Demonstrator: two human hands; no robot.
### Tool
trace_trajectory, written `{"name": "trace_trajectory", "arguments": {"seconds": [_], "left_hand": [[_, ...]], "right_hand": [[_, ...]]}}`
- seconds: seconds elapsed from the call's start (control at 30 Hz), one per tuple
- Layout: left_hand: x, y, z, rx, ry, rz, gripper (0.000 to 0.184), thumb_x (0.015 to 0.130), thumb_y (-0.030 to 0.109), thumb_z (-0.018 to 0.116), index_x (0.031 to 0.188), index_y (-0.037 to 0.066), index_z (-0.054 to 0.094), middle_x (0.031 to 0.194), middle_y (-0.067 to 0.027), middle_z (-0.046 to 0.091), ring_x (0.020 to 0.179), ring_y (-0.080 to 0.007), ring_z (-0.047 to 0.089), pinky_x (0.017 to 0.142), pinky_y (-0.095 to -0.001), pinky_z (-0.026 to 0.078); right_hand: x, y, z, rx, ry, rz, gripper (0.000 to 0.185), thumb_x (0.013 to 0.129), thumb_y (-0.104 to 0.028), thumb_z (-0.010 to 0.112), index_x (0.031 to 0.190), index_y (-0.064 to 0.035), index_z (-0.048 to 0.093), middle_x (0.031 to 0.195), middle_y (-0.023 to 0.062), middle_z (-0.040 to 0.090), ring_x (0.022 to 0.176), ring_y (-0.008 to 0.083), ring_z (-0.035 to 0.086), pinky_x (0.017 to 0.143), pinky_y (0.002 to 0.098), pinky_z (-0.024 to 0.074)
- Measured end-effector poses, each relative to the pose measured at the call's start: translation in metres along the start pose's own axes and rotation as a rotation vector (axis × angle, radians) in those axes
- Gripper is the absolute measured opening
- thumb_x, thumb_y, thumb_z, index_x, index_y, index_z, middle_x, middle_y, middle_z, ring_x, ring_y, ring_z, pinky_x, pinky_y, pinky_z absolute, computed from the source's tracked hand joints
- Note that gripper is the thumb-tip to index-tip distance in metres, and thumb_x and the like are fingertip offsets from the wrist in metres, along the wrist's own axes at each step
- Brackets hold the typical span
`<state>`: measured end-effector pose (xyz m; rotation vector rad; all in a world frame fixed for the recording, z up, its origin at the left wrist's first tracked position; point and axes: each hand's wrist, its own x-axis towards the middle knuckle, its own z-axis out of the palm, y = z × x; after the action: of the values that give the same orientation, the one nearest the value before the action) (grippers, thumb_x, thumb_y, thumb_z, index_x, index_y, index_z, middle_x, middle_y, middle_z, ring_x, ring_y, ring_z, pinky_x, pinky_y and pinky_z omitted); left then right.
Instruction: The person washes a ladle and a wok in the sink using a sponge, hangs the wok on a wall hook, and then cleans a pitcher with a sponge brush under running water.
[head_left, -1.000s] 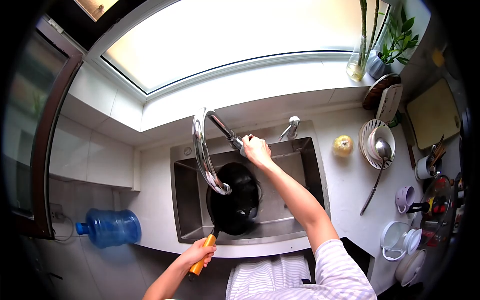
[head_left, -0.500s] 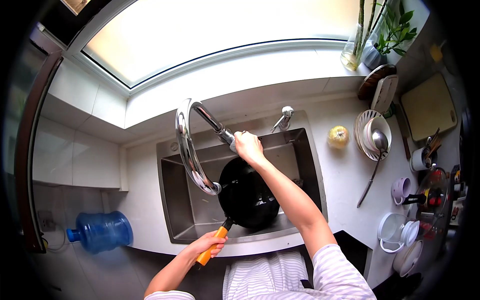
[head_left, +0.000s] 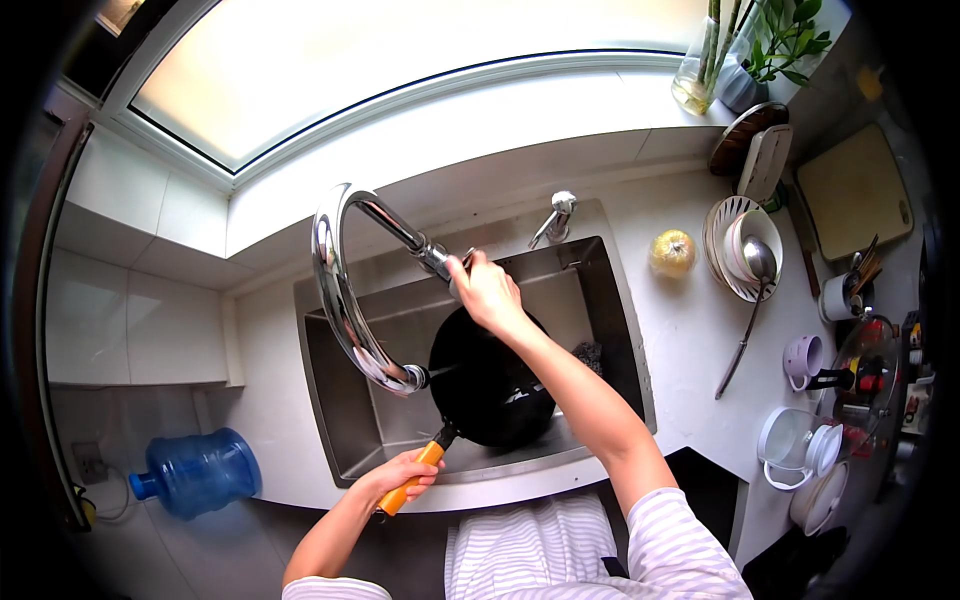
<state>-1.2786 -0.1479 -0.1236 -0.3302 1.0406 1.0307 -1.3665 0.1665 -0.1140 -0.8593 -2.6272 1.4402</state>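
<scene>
A black pan (head_left: 485, 390) with an orange handle (head_left: 412, 480) rests tilted in the steel sink (head_left: 390, 415). My left hand (head_left: 405, 472) is wrapped round that handle at the sink's front edge. Above the pan, my right hand (head_left: 487, 290) is at the base of the chrome faucet (head_left: 335, 270), thumb and fingers closed about its handle; the fingertips are partly hidden. The faucet's curved spout ends over the pan's left rim. A grey mesh scrubber (head_left: 588, 355) lies in the sink, partly behind my right forearm.
A small chrome dispenser (head_left: 557, 215) stands behind the sink. To the right are a wrapped round yellowish item (head_left: 672, 253), stacked bowls and plates (head_left: 722, 235), a ladle (head_left: 745, 335), a purple mug (head_left: 803, 360) and a glass pot (head_left: 790, 445). A blue water jug (head_left: 205, 470) lies left.
My right hand has shifted slightly at the faucet, its thumb and fingers now more apart. My left hand still holds the pan's handle. The whole view has shifted a little.
</scene>
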Motion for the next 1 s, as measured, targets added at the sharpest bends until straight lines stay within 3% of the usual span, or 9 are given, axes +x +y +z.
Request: {"name": "trace_trajectory", "arguments": {"seconds": [0.1, 0.3, 0.4, 0.47, 0.57, 0.67, 0.7, 0.8, 1.0], "left_hand": [[0.002, 0.011, -0.009, 0.109, -0.003, -0.024, 0.024, 0.090, 0.012, 0.057, 0.111, 0.006, 0.048, 0.065, 0.0008, 0.045, 0.043, -0.0064, 0.041, 0.040, -0.0231, 0.037], [0.013, 0.044, -0.034, 0.650, 0.099, -0.096, 0.021, 0.087, 0.015, 0.061, 0.102, 0.005, 0.050, 0.064, -0.0001, 0.051, 0.049, -0.0075, 0.051, 0.048, -0.0230, 0.044], [0.027, 0.046, -0.047, 0.926, 0.226, -0.096, 0.027, 0.084, 0.019, 0.063, 0.102, 0.003, 0.051, 0.066, -0.0077, 0.059, 0.055, -0.0182, 0.060, 0.054, -0.0321, 0.050], [0.034, 0.038, -0.052, 1.565, 0.551, 0.125, 0.035, 0.081, 0.023, 0.065, 0.106, 0.003, 0.052, 0.077, -0.0171, 0.066, 0.074, -0.0325, 0.067, 0.067, -0.0437, 0.053], [0.028, 0.042, -0.028, 1.530, 0.694, 0.103, 0.037, 0.079, 0.026, 0.066, 0.106, 0.004, 0.052, 0.085, -0.0214, 0.067, 0.085, -0.0391, 0.065, 0.075, -0.0483, 0.051], [0.032, 0.037, -0.024, 1.532, 0.709, 0.104, 0.037, 0.079, 0.028, 0.068, 0.102, 0.004, 0.052, 0.082, -0.0208, 0.067, 0.083, -0.0380, 0.066, 0.074, -0.0470, 0.052], [0.032, 0.036, -0.023, 1.537, 0.718, 0.091, 0.036, 0.079, 0.027, 0.067, 0.103, 0.004, 0.052, 0.082, -0.0207, 0.067, 0.083, -0.0381, 0.066, 0.074, -0.0470, 0.052], [0.028, 0.034, -0.021, 1.580, 0.713, 0.103, 0.037, 0.079, 0.028, 0.067, 0.103, 0.004, 0.053, 0.082, -0.0206, 0.067, 0.082, -0.0381, 0.066, 0.074, -0.0467, 0.052], [0.015, 0.030, -0.014, 1.563, 0.696, 0.120, 0.033, 0.076, 0.025, 0.069, 0.098, 0.004, 0.055, 0.077, -0.0215, 0.065, 0.076, -0.0397, 0.065, 0.070, -0.0486, 0.052]], "right_hand": [[-0.030, 0.048, 0.044, -0.213, -0.037, -0.206, 0.051, 0.093, -0.050, 0.046, 0.096, -0.0009, 0.060, 0.088, 0.0222, 0.063, 0.081, 0.0423, 0.063, 0.071, 0.0521, 0.0504], [-0.049, 0.080, 0.114, 0.108, -0.359, -0.272, 0.041, 0.096, -0.037, 0.045, 0.084, 0.0001, 0.059, 0.084, 0.0209, 0.060, 0.083, 0.0405, 0.059, 0.074, 0.0460, 0.0466], [-0.048, 0.091, 0.119, 0.282, -0.372, -0.321, 0.037, 0.095, -0.032, 0.047, 0.088, 0.0017, 0.060, 0.086, 0.0208, 0.062, 0.084, 0.0384, 0.061, 0.073, 0.0426, 0.0474], [-0.050, 0.107, 0.104, 0.310, -0.364, -0.203, 0.030, 0.091, -0.028, 0.054, 0.091, 0.0012, 0.062, 0.085, 0.0197, 0.063, 0.083, 0.0351, 0.063, 0.072, 0.0409, 0.0492], [-0.043, 0.161, 0.097, 0.220, -0.028, -0.255, 0.024, 0.087, -0.023, 0.060, 0.097, -0.0015, 0.063, 0.092, 0.0181, 0.064, 0.087, 0.0355, 0.063, 0.076, 0.0399, 0.0494], [-0.058, 0.196, 0.078, -0.201, -0.148, -0.191, 0.025, 0.085, -0.018, 0.058, 0.108, -0.0088, 0.063, 0.119, 0.0127, 0.058, 0.109, 0.0307, 0.054, 0.088, 0.0433, 0.0434], [-0.068, 0.206, 0.077, -0.202, -0.153, -0.189, 0.025, 0.085, -0.018, 0.058, 0.108, -0.0088, 0.063, 0.119, 0.0127, 0.058, 0.109, 0.0307, 0.054, 0.088, 0.0433, 0.0434], [-0.086, 0.229, 0.084, -0.764, -0.138, -0.577, 0.032, 0.082, -0.018, 0.057, 0.114, -0.0158, 0.061, 0.114, 0.0048, 0.058, 0.110, 0.0259, 0.050, 0.086, 0.0405, 0.0446], [-0.070, 0.227, 0.079, -0.691, -0.247, -0.584, 0.034, 0.078, -0.012, 0.060, 0.112, -0.0125, 0.058, 0.109, 0.0075, 0.054, 0.103, 0.0260, 0.054, 0.078, 0.0347, 0.0500]]}}
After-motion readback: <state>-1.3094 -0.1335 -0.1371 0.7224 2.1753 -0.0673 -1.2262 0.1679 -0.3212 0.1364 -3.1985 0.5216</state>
